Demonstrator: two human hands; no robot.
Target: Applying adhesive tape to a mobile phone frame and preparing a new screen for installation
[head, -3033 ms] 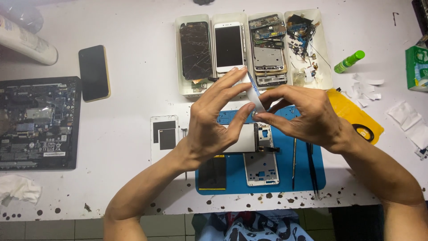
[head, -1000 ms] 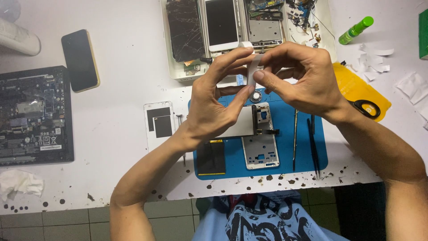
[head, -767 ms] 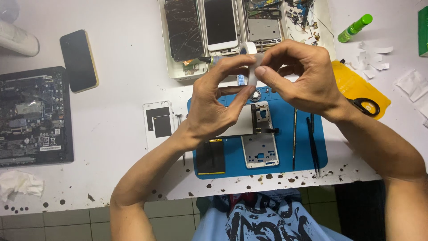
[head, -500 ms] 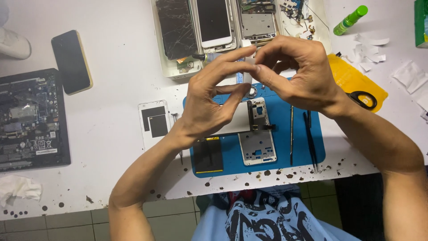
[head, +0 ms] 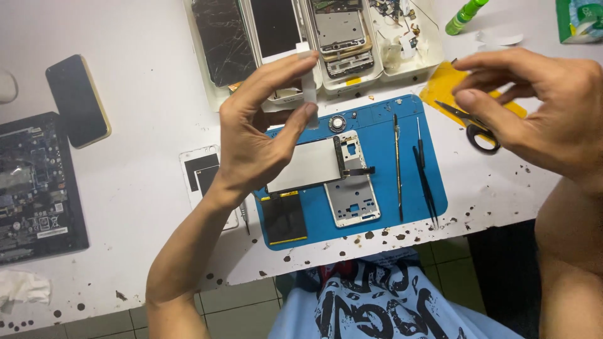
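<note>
White table (head: pixel 144 81) below me carries a blue mat (head: pixel 402 207). My left hand (head: pixel 257 138) pinches a white strip (head: pixel 309 88) (held upright); my right hand (head: pixel 540 107) hovers loosely curled, grasping nothing, over scissors (head: pixel 471 122).

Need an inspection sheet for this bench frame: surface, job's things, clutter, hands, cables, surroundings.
Surface: white table, dark specks along the front edge; blue mat.
Job's things: small white strip pinched in left hand; phone frame and white panel on the mat.
Clutter: tray of phone parts, black phone, opened laptop, scissors, green bottle, tweezers.
Hands: right hand raised, holding nothing visible.
Cables: nothing seen.
Surroundings: tiled floor.
</note>
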